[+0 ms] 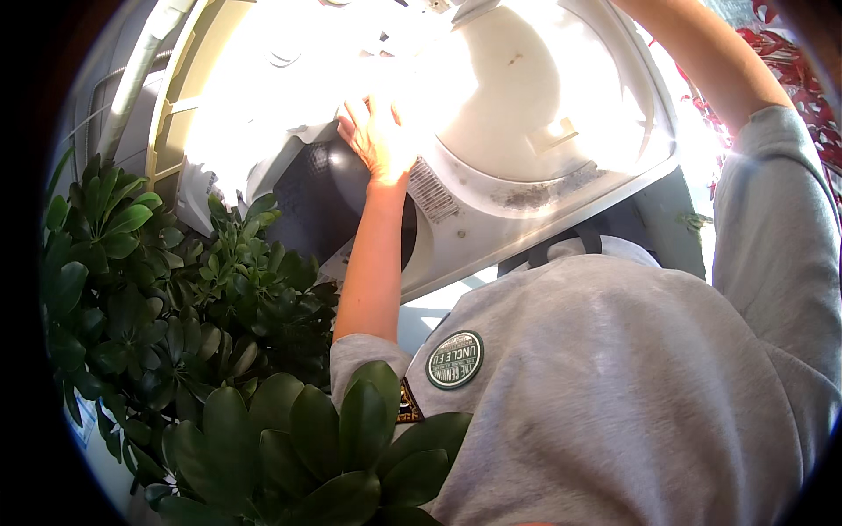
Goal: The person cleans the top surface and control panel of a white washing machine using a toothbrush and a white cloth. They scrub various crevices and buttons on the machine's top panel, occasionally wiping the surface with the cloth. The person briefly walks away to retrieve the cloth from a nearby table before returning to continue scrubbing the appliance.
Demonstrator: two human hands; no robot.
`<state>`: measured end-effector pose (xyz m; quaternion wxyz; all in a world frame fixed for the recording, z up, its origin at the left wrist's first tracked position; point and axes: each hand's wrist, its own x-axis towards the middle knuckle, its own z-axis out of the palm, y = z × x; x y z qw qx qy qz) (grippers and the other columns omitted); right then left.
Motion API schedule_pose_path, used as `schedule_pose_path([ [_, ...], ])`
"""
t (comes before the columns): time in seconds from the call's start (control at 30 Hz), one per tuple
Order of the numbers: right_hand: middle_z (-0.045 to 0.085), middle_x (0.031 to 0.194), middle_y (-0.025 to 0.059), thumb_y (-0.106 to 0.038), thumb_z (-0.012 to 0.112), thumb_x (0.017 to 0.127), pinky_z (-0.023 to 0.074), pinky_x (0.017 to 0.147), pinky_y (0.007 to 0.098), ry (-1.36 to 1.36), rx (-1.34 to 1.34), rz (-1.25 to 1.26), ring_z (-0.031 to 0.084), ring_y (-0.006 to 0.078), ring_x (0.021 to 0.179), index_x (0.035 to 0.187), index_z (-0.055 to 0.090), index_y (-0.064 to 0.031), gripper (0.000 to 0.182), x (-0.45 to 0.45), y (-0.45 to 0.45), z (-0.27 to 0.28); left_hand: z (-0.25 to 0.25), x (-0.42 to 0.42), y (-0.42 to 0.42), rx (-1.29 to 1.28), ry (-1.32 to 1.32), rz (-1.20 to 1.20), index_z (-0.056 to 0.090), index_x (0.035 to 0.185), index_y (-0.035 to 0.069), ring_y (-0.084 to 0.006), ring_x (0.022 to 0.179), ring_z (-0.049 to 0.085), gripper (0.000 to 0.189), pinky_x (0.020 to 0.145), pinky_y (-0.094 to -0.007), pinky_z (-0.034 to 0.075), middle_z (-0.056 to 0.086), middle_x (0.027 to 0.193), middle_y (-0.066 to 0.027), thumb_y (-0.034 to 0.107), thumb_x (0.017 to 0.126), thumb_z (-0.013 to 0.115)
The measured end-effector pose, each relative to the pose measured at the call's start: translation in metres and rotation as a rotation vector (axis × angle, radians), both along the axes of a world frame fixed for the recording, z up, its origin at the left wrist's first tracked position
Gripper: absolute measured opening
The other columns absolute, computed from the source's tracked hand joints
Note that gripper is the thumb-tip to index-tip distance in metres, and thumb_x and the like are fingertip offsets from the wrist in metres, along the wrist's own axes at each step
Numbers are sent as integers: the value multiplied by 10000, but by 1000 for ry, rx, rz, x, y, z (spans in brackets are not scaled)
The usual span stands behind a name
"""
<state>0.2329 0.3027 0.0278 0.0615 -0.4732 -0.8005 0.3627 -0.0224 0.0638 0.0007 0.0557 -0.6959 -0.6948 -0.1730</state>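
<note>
My left hand (378, 138) reaches up over a white appliance housing (483, 223), its fingers apart. The fingertips lie at a glaring white surface, and the glare hides what they touch. Under the hand is a dark, rounded, drum-like part (316, 191), with a pale grey torn-looking edge (283, 151) beside it. A slatted grille (433, 191) sits just right of my wrist. Farther right, the housing has a large round recessed panel (513, 112) with brown grime along its lower rim. My right forearm (710, 59) runs out past the top edge; the right hand is out of view.
Leafy green plants (217, 315) crowd the left side, some leaves overlapping my left sleeve. A cream ribbed frame (164, 118) and a wrapped pipe (135, 85) stand at upper left. Red foliage (789, 79) shows at upper right. My grey sweatshirt (625, 381) fills the lower right.
</note>
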Motion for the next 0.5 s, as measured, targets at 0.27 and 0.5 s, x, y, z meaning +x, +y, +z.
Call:
schedule_pose_path([
  [0.27,629,725,57,-293,496,909,474,646,286,-143,475,-71,604,146,665,1182,610,-133,337,39,-65,44,-9,-6,0,116,-122,-5,581,994,82,-317,1124,426,251,919,-471,332,481,1151,-109,199,772,589],
  [0.5,676,862,145,-241,465,899,511,718,400,-226,638,-25,659,289,775,1142,620,-160,299,-5,-146,98,-8,-2,1,203,-211,-53,598,891,103,-299,1100,446,158,888,-451,348,501,1135,-91,194,761,598],
])
